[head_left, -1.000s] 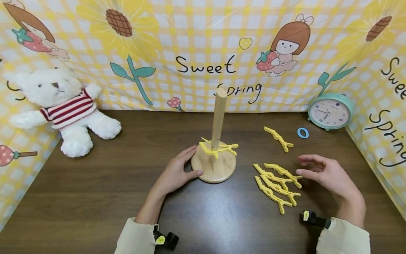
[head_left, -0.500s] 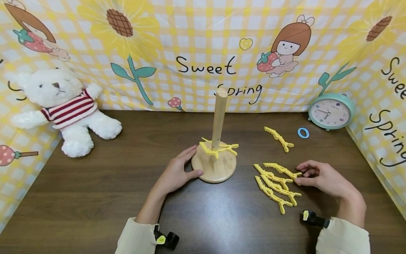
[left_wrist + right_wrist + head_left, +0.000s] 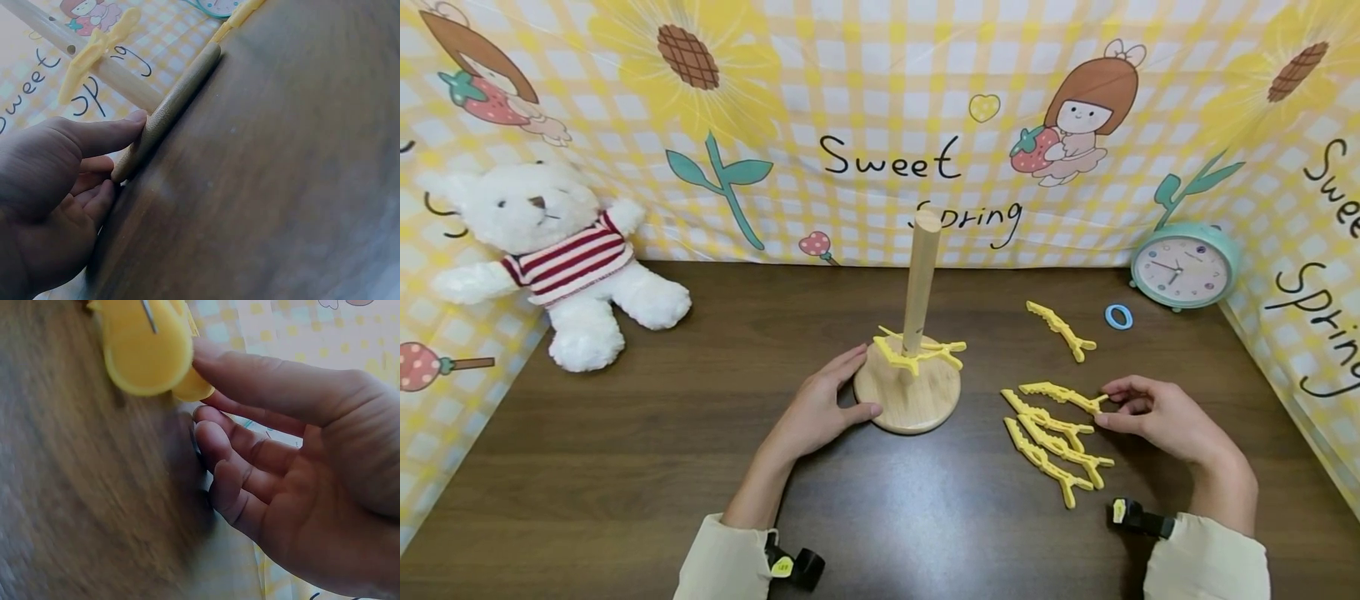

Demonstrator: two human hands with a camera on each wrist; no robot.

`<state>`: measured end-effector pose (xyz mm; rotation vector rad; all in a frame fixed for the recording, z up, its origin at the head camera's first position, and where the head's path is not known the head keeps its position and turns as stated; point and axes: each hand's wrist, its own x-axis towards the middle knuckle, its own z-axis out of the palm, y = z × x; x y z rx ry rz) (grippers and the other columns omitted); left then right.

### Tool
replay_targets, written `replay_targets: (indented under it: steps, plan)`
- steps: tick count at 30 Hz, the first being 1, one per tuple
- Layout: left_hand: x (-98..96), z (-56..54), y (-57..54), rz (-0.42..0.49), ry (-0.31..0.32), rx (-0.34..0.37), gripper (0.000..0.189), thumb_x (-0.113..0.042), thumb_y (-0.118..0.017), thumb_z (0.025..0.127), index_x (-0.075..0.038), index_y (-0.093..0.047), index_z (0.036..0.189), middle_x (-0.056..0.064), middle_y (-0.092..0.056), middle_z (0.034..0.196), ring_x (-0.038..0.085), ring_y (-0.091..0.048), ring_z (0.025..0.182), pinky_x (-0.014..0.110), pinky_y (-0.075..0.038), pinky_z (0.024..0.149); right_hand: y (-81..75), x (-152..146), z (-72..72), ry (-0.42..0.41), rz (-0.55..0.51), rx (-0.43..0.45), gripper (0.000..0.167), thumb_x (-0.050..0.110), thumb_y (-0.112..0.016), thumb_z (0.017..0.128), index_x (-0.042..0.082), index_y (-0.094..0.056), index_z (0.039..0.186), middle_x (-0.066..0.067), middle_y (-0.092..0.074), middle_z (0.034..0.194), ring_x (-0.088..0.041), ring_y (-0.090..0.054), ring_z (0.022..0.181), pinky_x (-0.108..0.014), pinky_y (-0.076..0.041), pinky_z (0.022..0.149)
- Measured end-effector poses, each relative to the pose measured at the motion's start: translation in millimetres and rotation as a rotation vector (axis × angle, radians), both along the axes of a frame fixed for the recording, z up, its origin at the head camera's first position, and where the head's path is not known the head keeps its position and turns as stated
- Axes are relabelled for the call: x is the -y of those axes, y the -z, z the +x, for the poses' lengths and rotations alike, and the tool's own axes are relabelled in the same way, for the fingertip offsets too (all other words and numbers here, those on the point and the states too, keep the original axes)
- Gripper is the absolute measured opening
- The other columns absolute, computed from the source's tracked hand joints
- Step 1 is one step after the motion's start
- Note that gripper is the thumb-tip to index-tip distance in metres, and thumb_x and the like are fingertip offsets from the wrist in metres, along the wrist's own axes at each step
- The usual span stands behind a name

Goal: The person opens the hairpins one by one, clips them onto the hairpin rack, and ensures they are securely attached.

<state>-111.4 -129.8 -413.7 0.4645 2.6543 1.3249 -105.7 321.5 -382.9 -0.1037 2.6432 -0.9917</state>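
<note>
The wooden stand has a round base and an upright post. Yellow alligator hair clips sit at its post; the left wrist view shows one of the yellow clips lying across it. My left hand grips the base's left rim, with the thumb on top and fingertips at the edge. On the right, my right hand pinches the forked tail of a yellow hair clip between thumb and index finger. Several more yellow clips lie just in front of it.
Another yellow clip lies farther back, beside a blue ring. A green alarm clock stands at the back right. At the left sits a white teddy bear. A patterned cloth hangs behind the table.
My right hand has closed its thumb and fingers onto the tail of the rearmost clip of the group and shifted it slightly left. The left hand has stayed on the base.
</note>
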Motion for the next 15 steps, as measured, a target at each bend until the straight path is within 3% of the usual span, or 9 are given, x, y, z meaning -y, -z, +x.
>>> replay_targets:
  steps: [8,15]
  plan:
    - [-0.2,-0.4,-1.0,-0.003,-0.002,-0.001,0.081,-0.021,-0.082,0.088,0.004,-0.04,0.152,0.01,-0.036,0.161,0.027,-0.029,0.149,0.047,-0.027,0.119,-0.4,2.6,-1.4,-0.001,0.017,-0.025,0.045,0.026,-0.078,0.092,-0.004,-0.064,0.122,-0.011,-0.066,0.107,-0.018,-0.059,0.089,-0.025,-0.049,0.072]
    - [-0.3,0.4,-1.2,-0.001,-0.004,0.001,0.081,-0.021,-0.083,0.087,0.005,-0.04,0.152,0.011,-0.037,0.161,0.027,-0.029,0.149,0.048,-0.027,0.119,-3.4,11.2,-2.1,0.046,-0.01,-0.157,0.038,0.024,-0.076,0.094,-0.004,-0.065,0.118,-0.011,-0.073,0.099,-0.005,-0.065,0.084,-0.019,-0.05,0.069]
